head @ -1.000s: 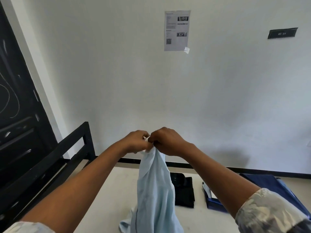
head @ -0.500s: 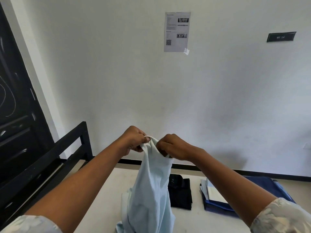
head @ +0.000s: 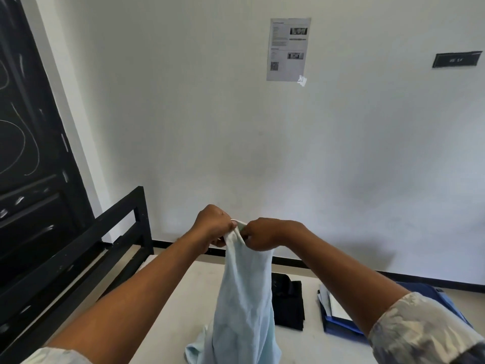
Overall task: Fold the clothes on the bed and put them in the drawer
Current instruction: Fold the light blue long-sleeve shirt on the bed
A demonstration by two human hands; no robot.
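Left hand [head: 214, 224] and right hand [head: 265, 233], close together above the bed [head: 309, 348], each pinch the top edge of a pale blue shirt [head: 244, 306] with curled fingers. The shirt hangs straight down from the two grips, between the forearms, its lower end crumpled on the bed. Beyond it lie a folded black garment [head: 288, 303] and, further right, a blue stack [head: 338, 320], the two apart
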